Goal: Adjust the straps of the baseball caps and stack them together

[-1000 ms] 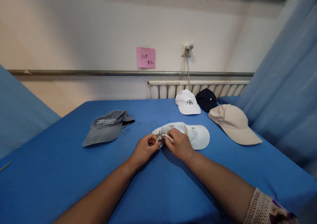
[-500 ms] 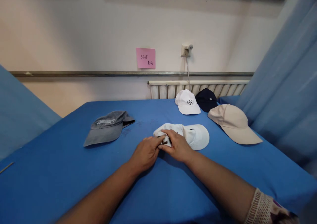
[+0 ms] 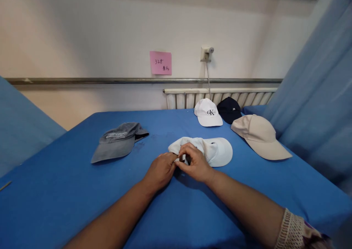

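Observation:
A white baseball cap (image 3: 220, 152) lies on its side on the blue-covered table, its brim pointing right. Both hands are at the back of this cap, around the strap and its dark opening. My left hand (image 3: 161, 168) is closed on the left end of the strap, with its fingertips partly hidden. My right hand (image 3: 196, 163) pinches the strap area, thumb and forefinger bent into a loop just right of the left fingers. The small fastening between the fingers is too small to make out clearly.
A grey cap (image 3: 117, 142) lies to the left. Behind are a white cap with black letters (image 3: 206, 113) and a navy cap (image 3: 228, 109); a beige cap (image 3: 260, 137) sits right. Blue curtains (image 3: 310, 76) flank the blue table cover (image 3: 82, 205). A radiator (image 3: 189, 98) stands behind.
My right thumb and forefinger have bent into a rounder loop at the strap. My left fingers have shifted slightly at the cap's back edge. The other caps stay put.

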Available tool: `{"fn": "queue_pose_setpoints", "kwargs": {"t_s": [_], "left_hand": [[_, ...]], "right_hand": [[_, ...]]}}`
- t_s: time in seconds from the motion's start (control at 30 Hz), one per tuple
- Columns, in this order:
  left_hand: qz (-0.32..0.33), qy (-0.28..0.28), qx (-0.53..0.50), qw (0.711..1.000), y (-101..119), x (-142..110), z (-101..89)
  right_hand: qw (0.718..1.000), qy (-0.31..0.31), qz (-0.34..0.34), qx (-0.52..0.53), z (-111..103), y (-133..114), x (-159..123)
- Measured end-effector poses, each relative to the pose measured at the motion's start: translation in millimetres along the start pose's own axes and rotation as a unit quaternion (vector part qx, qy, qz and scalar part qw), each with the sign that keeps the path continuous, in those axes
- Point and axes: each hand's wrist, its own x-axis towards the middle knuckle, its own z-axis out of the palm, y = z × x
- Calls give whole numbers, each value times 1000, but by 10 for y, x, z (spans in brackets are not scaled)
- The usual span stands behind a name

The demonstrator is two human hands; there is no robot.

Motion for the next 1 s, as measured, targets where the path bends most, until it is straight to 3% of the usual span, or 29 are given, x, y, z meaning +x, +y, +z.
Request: {"fn": "queue_pose_setpoints", "kwargs": {"t_s": [0.17,0.3,0.37,0.47,0.6,0.67,0.8,0.9,1.0], "left_hand": [[-80,-14,22,996,-296,55,-119],[-175,64,28,982,-653,70,-293],[-224,116,9,968,-775,67,-364],[-297,166,-71,938,-860,63,-415],[-322,231,-254,882,-861,84,-382],[-316,254,-296,865,-855,103,-345],[-290,268,-296,870,-870,128,-272],[-277,286,-269,877,-874,123,-250],[-297,344,-226,862,-833,98,-280]], "right_hand": [[999,46,0,-2,-85,-3,-5],[998,46,-22,-47,-291,-21,36],[988,104,-15,-110,-452,33,80],[948,193,97,-235,-760,250,125],[877,185,322,-306,-1181,621,84],[868,165,395,-250,-1319,731,51],[876,99,472,-23,-1356,735,31],[873,79,468,114,-1255,668,47],[857,144,425,252,-1152,648,102]]}}
